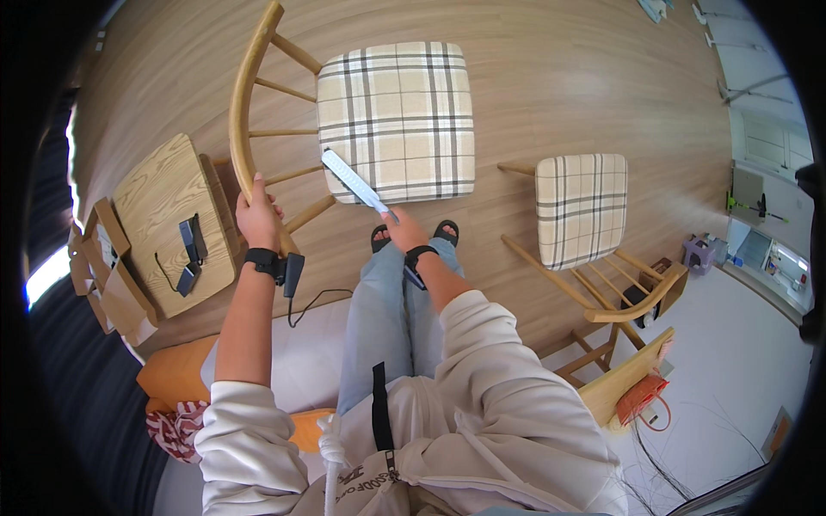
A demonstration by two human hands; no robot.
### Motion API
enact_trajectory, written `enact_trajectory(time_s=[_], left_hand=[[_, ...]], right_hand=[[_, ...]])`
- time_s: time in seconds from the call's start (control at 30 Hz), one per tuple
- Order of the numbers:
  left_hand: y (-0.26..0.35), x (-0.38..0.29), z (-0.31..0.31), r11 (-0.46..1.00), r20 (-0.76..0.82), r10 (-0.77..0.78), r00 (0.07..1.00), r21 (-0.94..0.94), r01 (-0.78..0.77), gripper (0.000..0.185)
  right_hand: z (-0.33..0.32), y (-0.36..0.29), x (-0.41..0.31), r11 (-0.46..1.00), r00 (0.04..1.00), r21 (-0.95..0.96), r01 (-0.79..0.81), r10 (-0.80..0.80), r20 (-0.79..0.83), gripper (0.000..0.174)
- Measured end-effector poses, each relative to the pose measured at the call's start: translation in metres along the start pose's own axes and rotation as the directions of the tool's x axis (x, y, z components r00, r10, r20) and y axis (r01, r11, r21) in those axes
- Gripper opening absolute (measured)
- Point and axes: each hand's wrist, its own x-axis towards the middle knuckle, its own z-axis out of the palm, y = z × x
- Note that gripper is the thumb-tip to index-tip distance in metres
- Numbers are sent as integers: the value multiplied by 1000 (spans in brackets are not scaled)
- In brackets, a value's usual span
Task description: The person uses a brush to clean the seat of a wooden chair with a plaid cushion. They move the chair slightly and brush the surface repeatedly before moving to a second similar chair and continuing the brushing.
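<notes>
My left hand [259, 216] grips the curved wooden backrest [241, 109] of a chair whose seat cushion [406, 97] is covered in beige plaid fabric. In my right hand [404, 230] is the handle of a long pale-blue brush [353, 178]. The brush head lies over the near left corner of the seat, dark bristles showing along its edge; whether they press on the fabric I cannot tell. Both wrists carry black straps, and a small dark device with a cable [303, 316] is attached at the left one.
To the left, a wooden stool [174, 226] bears small black devices, beside an opened cardboard box [110, 271]. A second plaid chair [581, 209] stands at right, near a wooden table [619, 374] with a red bag [640, 396]. Behind my legs is a light sofa [316, 348].
</notes>
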Motion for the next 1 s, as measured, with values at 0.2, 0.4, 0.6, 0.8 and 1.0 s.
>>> enact_trajectory(time_s=[0.2, 0.4, 0.6, 0.8, 1.0], left_hand=[[-2, 1, -1, 1000, -5, 10, 1000, 0, -10, 36], [-2, 1, -1, 999, -7, 11, 1000, 31, -11, 37], [0, 0, -1, 1000, 7, 2, 1000, 14, -2, 37], [-1, 1, -1, 1000, 11, 16, 1000, 17, -16, 37], [-3, 3, -2, 1000, 12, 12, 1000, 12, -12, 38]], right_hand=[[-44, -1, 3, 992, 998, -113, 56, -59, -21, 45], [-74, 13, 3, 981, 998, -184, 58, -60, -6, 45], [-94, 31, -2, 974, 1000, -226, 29, -27, 12, 46], [-117, 72, 0, 987, 1000, -158, -10, 10, -2, 45], [-151, 86, -22, 993, 999, -115, -35, 33, -21, 45]])
